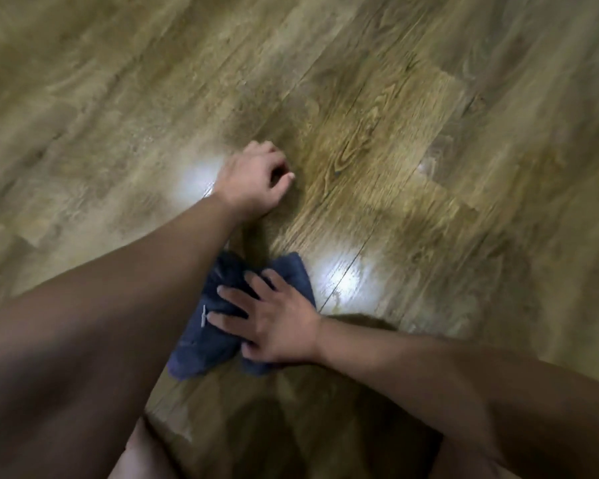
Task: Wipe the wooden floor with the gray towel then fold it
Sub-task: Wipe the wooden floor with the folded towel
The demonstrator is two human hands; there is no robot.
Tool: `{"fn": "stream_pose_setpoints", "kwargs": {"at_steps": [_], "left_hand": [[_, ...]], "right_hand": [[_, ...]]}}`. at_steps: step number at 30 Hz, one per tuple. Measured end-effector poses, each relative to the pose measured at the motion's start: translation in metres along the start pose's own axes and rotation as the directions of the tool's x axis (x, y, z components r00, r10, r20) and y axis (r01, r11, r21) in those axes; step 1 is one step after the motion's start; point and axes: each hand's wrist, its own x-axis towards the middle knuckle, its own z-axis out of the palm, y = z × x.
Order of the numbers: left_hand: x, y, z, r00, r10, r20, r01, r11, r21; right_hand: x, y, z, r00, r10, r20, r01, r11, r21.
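Observation:
A dark gray towel (201,352) lies bunched on the wooden floor (377,140), low in the middle of the head view. My right hand (274,326) lies flat on top of it, fingers spread and straight, pressing it onto the planks. My left hand (255,181) rests on the bare floor just beyond the towel, with its fingers curled under and nothing in it. My left forearm crosses over the towel's left part and hides some of it.
Wood-grain planks run diagonally across the whole view. Two bright light reflections (346,276) shine on the floor, one by each hand. Part of my leg (142,454) shows at the bottom edge.

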Motion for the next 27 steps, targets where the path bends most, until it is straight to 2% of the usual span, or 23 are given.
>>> {"fn": "stream_pose_setpoints", "kwargs": {"at_steps": [2,4,6,8,10,12,15,18,21,22,24,27], "left_hand": [[-0.001,0.01,0.006,0.999,-0.011,-0.034,0.012,0.999,0.033],[0.003,0.018,0.005,0.991,-0.098,-0.093,0.092,0.994,-0.066],[0.01,0.02,0.001,0.981,-0.158,-0.113,0.135,0.974,-0.184],[0.017,0.023,-0.002,0.98,-0.166,-0.107,0.141,0.967,-0.212],[0.02,0.028,0.0,0.982,-0.146,-0.118,0.132,0.984,-0.119],[0.019,0.03,0.006,0.98,-0.131,-0.15,0.133,0.991,0.007],[0.015,0.038,0.017,0.992,-0.058,-0.116,0.072,0.99,0.121],[0.013,0.05,0.024,1.0,0.004,-0.019,-0.001,0.988,0.152],[0.014,0.063,0.027,0.996,0.066,0.061,-0.076,0.98,0.182],[0.014,0.066,0.027,0.995,0.069,0.079,-0.083,0.978,0.192],[0.015,0.07,0.027,0.997,0.036,0.075,-0.051,0.978,0.201],[0.014,0.068,0.025,0.997,-0.065,0.03,0.059,0.982,0.182]], "right_hand": [[-0.001,0.015,-0.004,1.0,0.017,-0.013,-0.016,0.999,0.044],[-0.007,0.035,-0.008,0.995,0.08,-0.067,-0.073,0.993,0.093],[-0.018,0.059,-0.01,0.984,0.157,-0.083,-0.152,0.986,0.071],[-0.034,0.088,-0.014,0.956,0.281,-0.079,-0.282,0.959,-0.002],[-0.055,0.119,-0.018,0.891,0.437,-0.12,-0.443,0.896,-0.029],[-0.079,0.151,-0.018,0.77,0.618,-0.158,-0.629,0.777,-0.023],[-0.122,0.191,-0.015,0.491,0.84,-0.232,-0.863,0.506,0.004],[-0.158,0.214,-0.011,0.252,0.933,-0.258,-0.964,0.265,0.016],[-0.173,0.219,-0.01,0.084,0.967,-0.239,-0.992,0.103,0.071],[-0.173,0.217,-0.011,0.062,0.97,-0.233,-0.993,0.083,0.083],[-0.17,0.208,-0.014,0.089,0.971,-0.224,-0.99,0.11,0.086],[-0.157,0.179,-0.018,0.248,0.945,-0.211,-0.963,0.264,0.049]]}}
